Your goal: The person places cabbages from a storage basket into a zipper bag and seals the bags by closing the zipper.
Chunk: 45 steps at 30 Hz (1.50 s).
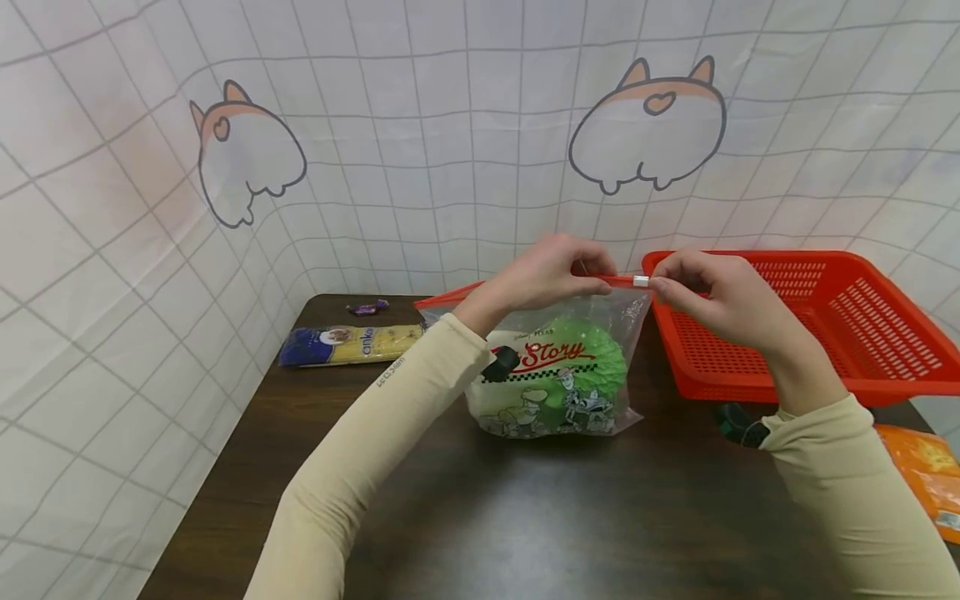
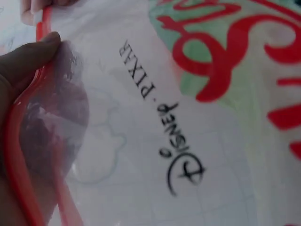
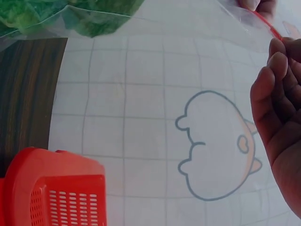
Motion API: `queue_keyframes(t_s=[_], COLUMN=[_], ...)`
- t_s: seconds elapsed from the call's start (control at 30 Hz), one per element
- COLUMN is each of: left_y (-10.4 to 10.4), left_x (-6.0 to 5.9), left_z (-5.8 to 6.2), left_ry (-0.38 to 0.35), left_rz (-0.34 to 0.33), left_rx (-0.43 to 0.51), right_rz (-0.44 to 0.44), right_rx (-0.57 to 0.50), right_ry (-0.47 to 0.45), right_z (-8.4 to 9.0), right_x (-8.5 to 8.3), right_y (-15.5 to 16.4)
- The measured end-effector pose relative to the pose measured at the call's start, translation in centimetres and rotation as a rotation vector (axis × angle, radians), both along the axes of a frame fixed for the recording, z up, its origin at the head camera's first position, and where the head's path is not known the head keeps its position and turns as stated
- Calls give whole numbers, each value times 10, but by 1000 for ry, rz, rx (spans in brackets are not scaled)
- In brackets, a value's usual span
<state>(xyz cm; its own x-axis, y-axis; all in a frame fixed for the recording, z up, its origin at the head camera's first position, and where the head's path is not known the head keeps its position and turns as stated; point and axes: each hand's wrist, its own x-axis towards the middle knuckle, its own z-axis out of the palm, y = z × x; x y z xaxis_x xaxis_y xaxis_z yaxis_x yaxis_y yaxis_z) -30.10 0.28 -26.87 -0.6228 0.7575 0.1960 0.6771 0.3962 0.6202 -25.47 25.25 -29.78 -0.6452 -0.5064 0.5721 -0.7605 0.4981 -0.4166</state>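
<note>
A clear slider zip bag (image 1: 487,321) with Toy Story print stands upright on the dark table, a bumpy, leafy green thing (image 1: 611,358) inside. Along its top runs a red zip edge (image 1: 450,296) with a white slider (image 1: 641,282) near the right end. My left hand (image 1: 551,271) pinches this edge around its middle, thumb toward me. At the right end, my right hand (image 1: 712,292) pinches the slider between thumb and forefinger. In the left wrist view, two red zip strips (image 2: 11,136) stand parted beside the left thumb (image 2: 35,54).
A red slotted basket (image 1: 817,387) stands right of the bag, behind my right forearm. An orange packet (image 1: 926,475) lies at the right edge. To the left are a yellow-and-blue packet (image 1: 352,345) and a small purple wrapped sweet (image 1: 367,308). A grid-patterned curtain (image 1: 450,125) hangs behind.
</note>
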Motion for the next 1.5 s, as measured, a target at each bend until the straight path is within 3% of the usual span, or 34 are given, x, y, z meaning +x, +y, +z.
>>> queue_keyframes(t_s=[0.37,0.6,0.8,1.13,1.5], left_y=[20,26,24,-10,-75], left_x=[9,13,15,9,0], left_z=[-3,-4,0,-4,-17], left_ry=[65,207,228,195,234], left_rz=[-31,-53,-34,1,139], left_rx=[42,-23,-47,-28,-54], right_rz=[-15,-15,9,-25,-82], right_rx=[76,96,67,59,23], right_ry=[147,156,173,147,84], right_z=[7,2,1,-3,-11], right_x=[7,10,9,7,5], right_y=[-6,-2,0,9,26])
